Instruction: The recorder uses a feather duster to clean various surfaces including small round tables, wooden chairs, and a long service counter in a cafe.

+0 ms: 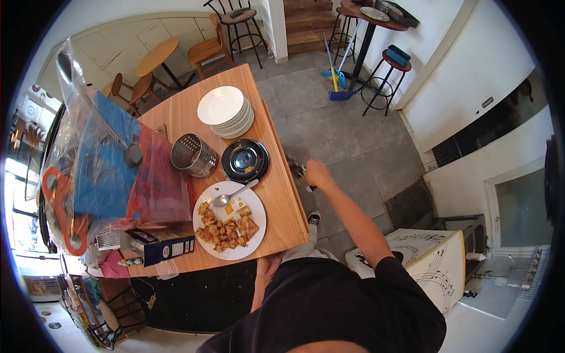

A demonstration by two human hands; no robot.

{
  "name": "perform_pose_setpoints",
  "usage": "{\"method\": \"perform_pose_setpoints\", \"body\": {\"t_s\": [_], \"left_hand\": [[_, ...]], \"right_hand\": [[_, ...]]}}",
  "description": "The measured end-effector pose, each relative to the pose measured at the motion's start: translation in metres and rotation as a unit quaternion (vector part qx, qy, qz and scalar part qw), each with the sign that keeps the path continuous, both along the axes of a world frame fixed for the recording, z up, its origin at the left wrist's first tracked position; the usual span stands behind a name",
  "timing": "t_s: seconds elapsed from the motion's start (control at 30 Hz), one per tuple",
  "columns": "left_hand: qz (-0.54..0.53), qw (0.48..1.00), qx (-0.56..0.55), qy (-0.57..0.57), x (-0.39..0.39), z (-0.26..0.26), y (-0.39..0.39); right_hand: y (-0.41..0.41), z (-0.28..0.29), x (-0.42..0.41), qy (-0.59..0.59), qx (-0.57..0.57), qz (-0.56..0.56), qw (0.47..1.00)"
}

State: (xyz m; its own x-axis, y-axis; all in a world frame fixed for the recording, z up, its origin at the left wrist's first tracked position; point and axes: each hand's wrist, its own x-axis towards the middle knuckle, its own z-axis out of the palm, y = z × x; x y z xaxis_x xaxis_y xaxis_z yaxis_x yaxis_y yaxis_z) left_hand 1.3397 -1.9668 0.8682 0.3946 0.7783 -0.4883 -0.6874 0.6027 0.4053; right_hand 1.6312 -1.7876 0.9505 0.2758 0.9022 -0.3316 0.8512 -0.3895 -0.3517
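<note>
My right hand (317, 173) is closed beside the long edge of the wooden table (282, 212). A shiny, dark-and-silver metal object (296, 167) projects from it toward the table; its exact kind is unclear. My left hand (267, 267) is at the near table edge, its fingers partly hidden. On the tabletop lies a white plate (260, 229) with browned food pieces (227, 231) and a metal spoon (220, 200). Beyond it are stacked black saucers (245, 160), a perforated metal utensil holder (194, 155) and a stack of white plates (220, 106).
Plastic-wrapped blue and red items (110, 154) and a dark blue box (163, 247) crowd the table's left side. A broom (340, 94) stands near a bar stool (396, 61). A white case with musical notes (435, 264) is to my right.
</note>
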Motion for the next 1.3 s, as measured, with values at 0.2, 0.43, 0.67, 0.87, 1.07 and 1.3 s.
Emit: {"method": "perform_pose_setpoints", "body": {"t_s": [0.2, 0.43, 0.67, 0.87, 1.07, 1.3], "left_hand": [[0.091, 0.989, -0.106, -0.053, 0.013, 0.009, -0.001], [0.161, 0.967, -0.196, -0.012, 0.02, 0.009, 0.003], [0.161, 0.977, -0.138, 0.015, 0.021, 0.001, 0.001], [0.245, 0.958, -0.148, 0.034, 0.046, 0.024, -0.003], [0.406, 0.896, -0.181, -0.002, 0.1, 0.045, 0.017], [0.557, 0.806, -0.087, 0.18, 0.167, 0.047, 0.025]], "right_hand": [[0.047, -0.008, 0.001, 0.178, 0.124, -0.036, 0.975], [0.0, -0.058, -0.013, -0.039, -0.297, 0.308, 0.903], [0.01, -0.046, -0.006, -0.016, -0.38, 0.376, 0.845], [0.125, 0.023, 0.042, 0.075, -0.242, 0.191, 0.948], [0.189, 0.062, 0.065, 0.059, 0.056, 0.172, 0.982], [0.114, -0.035, 0.048, 0.297, 0.042, 0.107, 0.948]]}}
